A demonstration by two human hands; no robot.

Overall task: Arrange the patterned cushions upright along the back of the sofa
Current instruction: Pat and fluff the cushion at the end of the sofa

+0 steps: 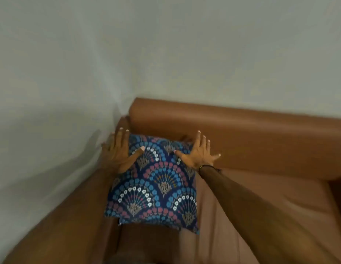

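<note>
A navy cushion (156, 185) patterned with blue, pink and white fans leans against the brown sofa backrest (242, 138) in the left corner. A second patterned edge peeks out under its lower side, so another cushion may lie beneath. My left hand (120, 151) rests flat on the cushion's upper left corner, fingers spread, thumb on the fabric. My right hand (199, 151) lies flat on the upper right corner, fingers spread toward the backrest. Neither hand grips the fabric.
The sofa's left armrest (66, 216) runs along a pale grey wall (51, 92). The seat (261, 210) stretches to the right of the cushion. The wall rises directly behind the backrest.
</note>
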